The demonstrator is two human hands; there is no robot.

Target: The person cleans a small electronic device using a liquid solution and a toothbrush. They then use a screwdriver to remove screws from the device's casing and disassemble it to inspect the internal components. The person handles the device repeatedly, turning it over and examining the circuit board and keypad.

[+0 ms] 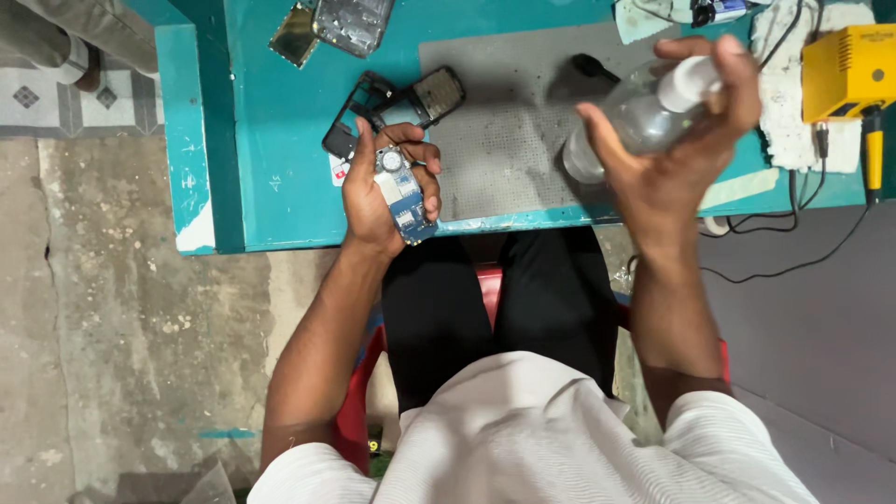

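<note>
My left hand [378, 191] grips a small blue phone circuit board [403, 191] over the front edge of the teal workbench [271, 121]. My right hand [677, 140] holds a clear plastic bottle [635, 126] with a white cap, tilted on its side above the grey work mat [504, 84]. The two hands are apart, the bottle well to the right of the board.
A black phone frame [359, 117] and a keypad part [437, 95] lie just beyond my left hand. Two phone shells [331, 28] sit at the bench's far edge. A yellow soldering station [845, 75] with cables stands at right. Concrete floor lies to the left.
</note>
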